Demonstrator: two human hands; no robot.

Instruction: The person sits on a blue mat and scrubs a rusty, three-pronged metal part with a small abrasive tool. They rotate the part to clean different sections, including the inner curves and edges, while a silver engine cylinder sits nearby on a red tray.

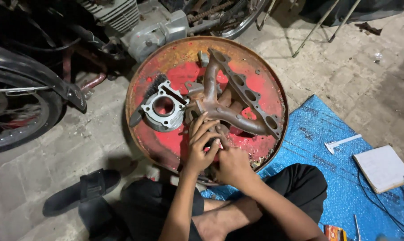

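Partly hidden: manifold [237,107] outlet | left hand [201,145], right hand [231,165] covering

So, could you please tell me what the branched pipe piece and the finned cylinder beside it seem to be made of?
Rusty brown branched pipe piece: likely cast iron, with a rough, dull, rust-coloured surface. Pale grey finned cylinder: probably cast aluminium, matte silver-grey with thin cooling fins and no rust.

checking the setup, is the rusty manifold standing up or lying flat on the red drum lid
Lying flat: the rusty manifold rests lengthwise on the red drum lid, flange holes facing up.
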